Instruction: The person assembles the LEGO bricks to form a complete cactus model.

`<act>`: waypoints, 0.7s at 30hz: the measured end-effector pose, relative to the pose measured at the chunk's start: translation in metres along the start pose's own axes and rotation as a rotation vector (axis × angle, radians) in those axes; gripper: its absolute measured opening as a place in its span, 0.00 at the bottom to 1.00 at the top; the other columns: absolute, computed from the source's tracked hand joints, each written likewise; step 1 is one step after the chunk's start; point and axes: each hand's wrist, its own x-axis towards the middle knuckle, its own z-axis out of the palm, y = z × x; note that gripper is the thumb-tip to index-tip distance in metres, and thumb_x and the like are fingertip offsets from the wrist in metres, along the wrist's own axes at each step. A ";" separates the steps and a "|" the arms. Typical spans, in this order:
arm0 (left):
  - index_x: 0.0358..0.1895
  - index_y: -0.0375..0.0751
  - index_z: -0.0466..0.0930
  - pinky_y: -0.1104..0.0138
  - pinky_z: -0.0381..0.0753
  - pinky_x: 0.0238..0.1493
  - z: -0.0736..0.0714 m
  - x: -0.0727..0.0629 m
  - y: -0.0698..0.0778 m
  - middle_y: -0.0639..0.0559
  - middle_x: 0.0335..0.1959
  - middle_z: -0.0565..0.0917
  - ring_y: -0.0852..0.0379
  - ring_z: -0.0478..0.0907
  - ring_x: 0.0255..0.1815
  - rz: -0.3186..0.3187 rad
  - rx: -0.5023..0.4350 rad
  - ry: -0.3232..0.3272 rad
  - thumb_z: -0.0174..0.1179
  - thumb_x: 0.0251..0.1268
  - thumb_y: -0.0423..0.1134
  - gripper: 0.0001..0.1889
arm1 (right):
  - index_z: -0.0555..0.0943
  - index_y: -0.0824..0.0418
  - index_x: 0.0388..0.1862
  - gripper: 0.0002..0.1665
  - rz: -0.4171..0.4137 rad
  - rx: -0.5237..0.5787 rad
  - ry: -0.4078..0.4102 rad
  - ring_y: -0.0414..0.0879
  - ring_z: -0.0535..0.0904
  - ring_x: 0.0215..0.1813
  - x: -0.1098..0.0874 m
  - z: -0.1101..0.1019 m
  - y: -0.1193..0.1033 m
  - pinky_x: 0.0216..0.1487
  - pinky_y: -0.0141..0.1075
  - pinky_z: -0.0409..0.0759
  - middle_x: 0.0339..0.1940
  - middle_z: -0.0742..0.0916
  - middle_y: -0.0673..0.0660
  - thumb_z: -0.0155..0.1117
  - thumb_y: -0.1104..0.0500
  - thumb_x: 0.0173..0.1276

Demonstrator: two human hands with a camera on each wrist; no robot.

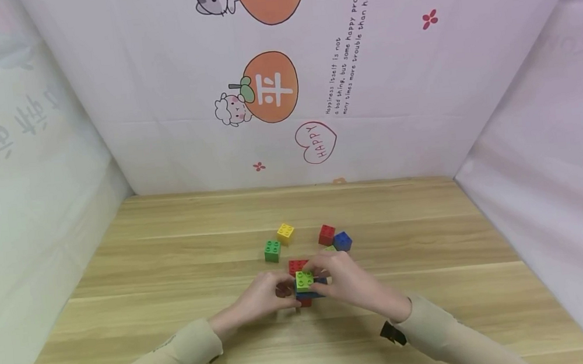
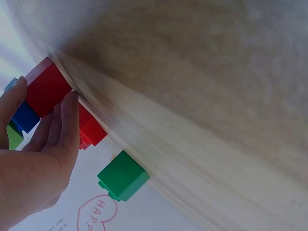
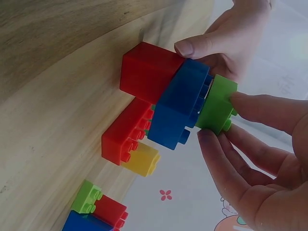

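Note:
A red building block (image 3: 147, 72) stands on the table with a longer blue block (image 3: 175, 108) across its top. My left hand (image 1: 264, 295) holds this stack from the left, thumb on one side and fingers on the other, around the red block where it meets the blue. Between thumb and fingertips, my right hand (image 1: 350, 276) pinches a light green block (image 3: 216, 103) at one end of the blue block's studs. A thin gap shows between the light green and blue blocks in the right wrist view.
Just behind the stack lies a long red block (image 3: 120, 132). Farther back are a green block (image 1: 272, 251) and a yellow block (image 1: 285, 234). To the right, a red block (image 1: 326, 235), a blue block (image 1: 342, 241) and another light green block (image 3: 86, 196) sit close together.

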 end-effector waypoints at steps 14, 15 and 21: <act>0.47 0.45 0.85 0.73 0.85 0.44 0.000 0.000 0.001 0.53 0.42 0.89 0.62 0.83 0.42 -0.003 -0.005 -0.003 0.71 0.59 0.40 0.13 | 0.84 0.64 0.46 0.15 0.001 -0.049 -0.015 0.49 0.89 0.43 0.001 0.000 -0.002 0.43 0.37 0.89 0.44 0.90 0.59 0.73 0.65 0.60; 0.47 0.45 0.85 0.73 0.84 0.44 0.000 0.000 0.001 0.53 0.42 0.89 0.62 0.83 0.42 -0.006 -0.005 -0.002 0.71 0.59 0.40 0.13 | 0.84 0.64 0.46 0.15 -0.001 -0.053 -0.016 0.49 0.89 0.42 0.001 0.000 -0.002 0.43 0.37 0.89 0.44 0.90 0.59 0.74 0.65 0.59; 0.46 0.44 0.85 0.73 0.85 0.44 0.001 0.000 0.000 0.53 0.41 0.88 0.60 0.84 0.42 0.000 -0.006 -0.002 0.71 0.59 0.41 0.13 | 0.85 0.64 0.45 0.14 -0.001 -0.045 -0.031 0.50 0.89 0.43 0.002 0.000 -0.001 0.43 0.37 0.89 0.44 0.90 0.59 0.73 0.65 0.59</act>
